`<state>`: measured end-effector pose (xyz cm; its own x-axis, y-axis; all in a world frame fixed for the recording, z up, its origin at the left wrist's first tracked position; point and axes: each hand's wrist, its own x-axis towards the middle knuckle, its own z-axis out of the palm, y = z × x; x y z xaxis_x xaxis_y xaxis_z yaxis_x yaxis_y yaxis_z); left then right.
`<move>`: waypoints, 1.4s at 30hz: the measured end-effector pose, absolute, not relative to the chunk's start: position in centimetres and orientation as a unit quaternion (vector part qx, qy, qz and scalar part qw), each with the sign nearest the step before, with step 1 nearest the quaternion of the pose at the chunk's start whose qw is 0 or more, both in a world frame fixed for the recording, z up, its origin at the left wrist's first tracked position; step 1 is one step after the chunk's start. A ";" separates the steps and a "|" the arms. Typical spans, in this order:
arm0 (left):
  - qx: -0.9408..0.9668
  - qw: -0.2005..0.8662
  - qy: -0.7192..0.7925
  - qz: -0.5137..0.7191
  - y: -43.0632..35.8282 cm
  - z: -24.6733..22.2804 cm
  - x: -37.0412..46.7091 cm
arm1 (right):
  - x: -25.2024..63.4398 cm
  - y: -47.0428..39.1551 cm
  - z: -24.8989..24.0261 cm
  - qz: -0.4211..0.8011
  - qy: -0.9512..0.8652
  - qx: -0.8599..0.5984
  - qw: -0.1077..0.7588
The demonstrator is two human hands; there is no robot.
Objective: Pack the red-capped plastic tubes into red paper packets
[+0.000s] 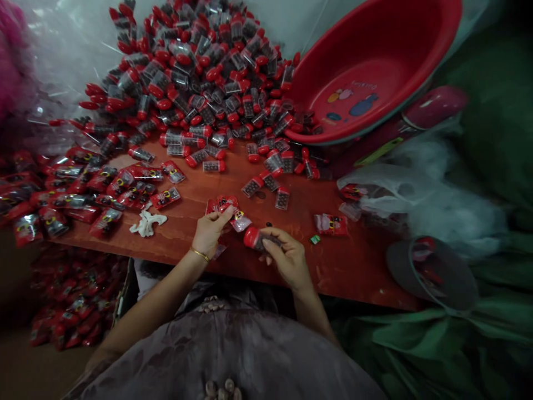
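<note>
My left hand [211, 232], with a gold bangle at the wrist, pinches a red printed plastic packet [240, 220] by its edge. Right of it, my right hand [287, 255] grips a small clear tube with a red cap [251, 237]; dark contents show inside, and the cap points toward the packet. Tube and packet are close together, with a small gap between them. Several similar red-capped tubes [282, 198] lie on the table just beyond my hands. Another red packet [333, 224] lies to the right, near a tiny green sachet [315, 239].
A large heap of red-capped tubes [208, 72] covers the back of the brown table [191, 194]. Filled red packets [104, 183] pile up at left, near a crumpled white cloth [147, 222]. A red basin [400, 125] leans at back right. Clear plastic bags [433, 194] and a grey container [400, 272] stand right.
</note>
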<state>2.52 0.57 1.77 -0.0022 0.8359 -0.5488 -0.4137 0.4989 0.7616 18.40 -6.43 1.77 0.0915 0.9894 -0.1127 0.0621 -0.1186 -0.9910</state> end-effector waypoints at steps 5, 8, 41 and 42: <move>0.270 0.661 0.509 0.480 0.2 1.6 2.5 | 17.4 -5.5 1.0 0.534 -0.411 -0.553 0.489; 0.245 0.681 0.494 0.483 0.3 1.6 2.6 | 17.1 -5.0 0.1 0.536 -0.402 -0.550 0.499; 0.236 0.725 0.444 0.471 -1.2 1.4 4.0 | 13.8 -4.3 0.3 0.480 -0.390 -0.571 0.540; 0.236 0.730 0.440 0.467 -1.2 1.4 3.9 | 13.7 -4.3 0.2 0.481 -0.382 -0.570 0.545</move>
